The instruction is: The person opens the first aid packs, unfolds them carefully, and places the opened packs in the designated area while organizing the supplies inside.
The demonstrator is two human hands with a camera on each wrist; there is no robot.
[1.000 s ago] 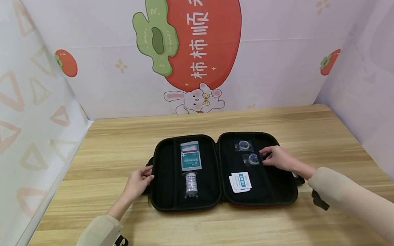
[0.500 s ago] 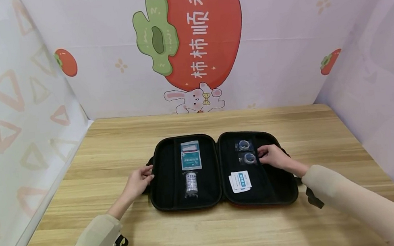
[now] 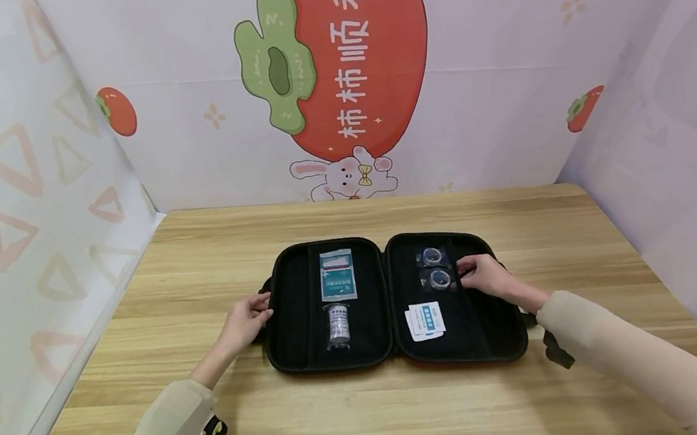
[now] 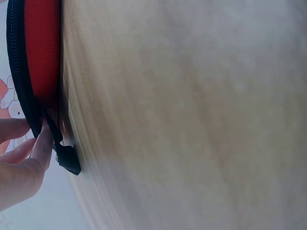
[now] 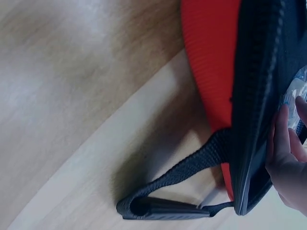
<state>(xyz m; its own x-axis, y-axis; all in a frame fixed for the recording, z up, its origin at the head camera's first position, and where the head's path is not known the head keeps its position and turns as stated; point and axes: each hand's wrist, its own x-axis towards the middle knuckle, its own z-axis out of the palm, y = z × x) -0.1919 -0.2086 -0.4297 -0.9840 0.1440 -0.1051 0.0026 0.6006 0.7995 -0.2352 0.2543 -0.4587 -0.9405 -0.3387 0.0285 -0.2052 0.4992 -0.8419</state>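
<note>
A black-lined first-aid case [image 3: 290, 303] with a red shell lies unfolded on the table. My left hand [image 3: 249, 321] grips its left rim; in the left wrist view the fingers [image 4: 42, 143] wrap the zipper edge. Over the right half, my right hand [image 3: 489, 277] pinches the edge of a wrapped tape roll [image 3: 439, 279], beside the pocket edge. The right wrist view shows clear wrapper [image 5: 293, 93] at the fingertips. A second tape roll [image 3: 433, 257] lies just behind. Small white-and-blue wipe packets [image 3: 425, 321] sit nearer the front.
In the case's left half are a teal dressing packet [image 3: 337, 276] and a wrapped bandage roll [image 3: 338, 323]. A black strap handle [image 5: 168, 175] sticks out from the right side. The wooden table [image 3: 372, 423] meets patterned cloth walls [image 3: 480, 123] at the back and sides.
My right hand has moved slightly left and back, and the nearer tape roll has shifted left with it, lining up in front of the other roll. The left hand stays put.
</note>
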